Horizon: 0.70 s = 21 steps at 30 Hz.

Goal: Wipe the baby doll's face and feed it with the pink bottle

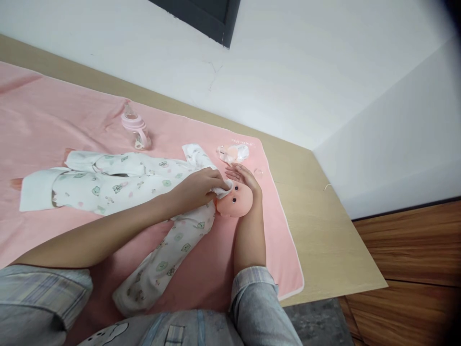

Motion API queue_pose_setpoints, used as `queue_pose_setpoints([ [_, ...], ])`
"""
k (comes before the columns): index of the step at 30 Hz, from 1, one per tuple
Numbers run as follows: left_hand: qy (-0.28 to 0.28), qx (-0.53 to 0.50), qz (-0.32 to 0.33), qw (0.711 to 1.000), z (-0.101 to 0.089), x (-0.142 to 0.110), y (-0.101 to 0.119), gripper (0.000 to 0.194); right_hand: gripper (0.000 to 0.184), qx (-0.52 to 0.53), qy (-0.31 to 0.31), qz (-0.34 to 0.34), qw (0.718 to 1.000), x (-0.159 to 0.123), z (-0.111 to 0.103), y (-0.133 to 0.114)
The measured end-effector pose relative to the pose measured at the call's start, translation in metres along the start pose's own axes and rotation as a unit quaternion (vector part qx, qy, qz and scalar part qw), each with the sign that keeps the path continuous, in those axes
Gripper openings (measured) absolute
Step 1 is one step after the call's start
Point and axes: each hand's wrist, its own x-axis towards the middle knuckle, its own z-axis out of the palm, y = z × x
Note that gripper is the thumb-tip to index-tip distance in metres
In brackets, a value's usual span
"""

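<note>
A baby doll lies on its back, its bald head (pixel 240 204) toward the right and its body in a white printed romper (pixel 122 182). My left hand (pixel 205 185) pinches a white cloth (pixel 224 191) against the lower part of the doll's face, covering the mouth area. On the far side of the head, my right hand (pixel 245 177) rests palm up with its fingers stretched out, the wrist against the crown. Under the doll spreads a pink blanket (pixel 284 259).
A baby bottle (pixel 135 126) with a pink collar and handle lies beyond the doll's legs. Near my right fingertips is a clear plastic packet (pixel 234 153), with a small transparent piece (pixel 258 171) beside it. The wooden table (pixel 324 240) borders a white wall.
</note>
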Motion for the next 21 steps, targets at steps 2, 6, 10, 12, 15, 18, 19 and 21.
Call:
queue_pose_setpoints([
  [2, 0.010, -0.002, 0.005, 1.000, 0.001, 0.000, -0.001, 0.039, 0.032, 0.003, -0.001, -0.001, 1.000, 0.000, 0.000, 0.000],
  [6, 0.035, -0.005, 0.014, 0.999, 0.004, 0.000, -0.005, 0.037, 0.031, 0.002, 0.003, 0.000, 1.000, -0.001, 0.000, -0.001],
  [10, 0.034, 0.006, 0.017, 0.999, 0.005, 0.000, -0.007, 0.037, 0.032, -0.006, 0.007, -0.001, 1.000, -0.003, 0.003, -0.001],
  [12, 0.040, 0.006, 0.021, 0.999, 0.003, 0.001, -0.006, 0.037, 0.033, -0.009, 0.010, -0.006, 1.000, -0.005, 0.005, -0.002],
  [15, 0.060, 0.006, 0.053, 0.997, -0.006, 0.002, -0.007, 0.033, 0.038, -0.010, 0.007, -0.016, 1.000, -0.008, 0.008, -0.005],
  [18, 0.069, 0.026, 0.082, 0.994, -0.020, 0.002, -0.011, 0.034, 0.040, -0.008, -0.017, -0.056, 0.998, -0.014, 0.008, -0.017],
  [19, 0.066, 0.038, 0.081, 0.994, -0.025, 0.002, -0.013, 0.036, 0.038, -0.010, -0.028, -0.080, 0.996, -0.017, 0.009, -0.023],
  [21, 0.051, 0.065, 0.064, 0.995, -0.036, 0.001, -0.017, 0.040, 0.033, -0.032, -0.053, -0.124, 0.990, -0.026, 0.014, -0.041],
])
